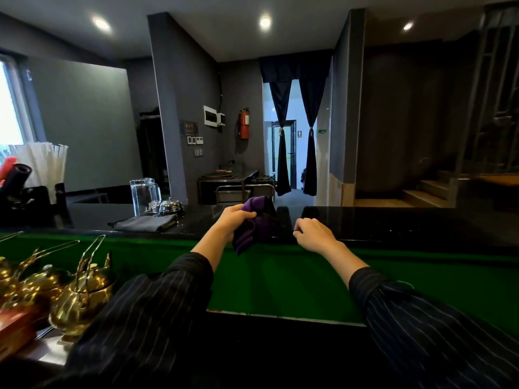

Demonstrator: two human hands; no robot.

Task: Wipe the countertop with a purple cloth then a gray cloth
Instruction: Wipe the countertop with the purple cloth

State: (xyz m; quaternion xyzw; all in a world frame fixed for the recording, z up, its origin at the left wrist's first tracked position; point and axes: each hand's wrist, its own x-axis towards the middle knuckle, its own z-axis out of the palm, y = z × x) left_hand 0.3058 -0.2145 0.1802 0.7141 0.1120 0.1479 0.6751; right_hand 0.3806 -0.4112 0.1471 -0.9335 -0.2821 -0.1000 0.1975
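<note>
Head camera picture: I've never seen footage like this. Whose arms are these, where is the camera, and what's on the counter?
There is no machine here. A person wears one wide-angle camera on the head, looking forward and down, so you see their own two arms in striped sleeves. The left hand grips a bunched purple cloth at the near edge of the black countertop. The right hand rests beside it, fingers curled, holding nothing that I can see. Further left on the countertop lie a folded gray cloth, a glass pitcher and a small metal bell. Brass teapots stand lower down at the left.
</note>
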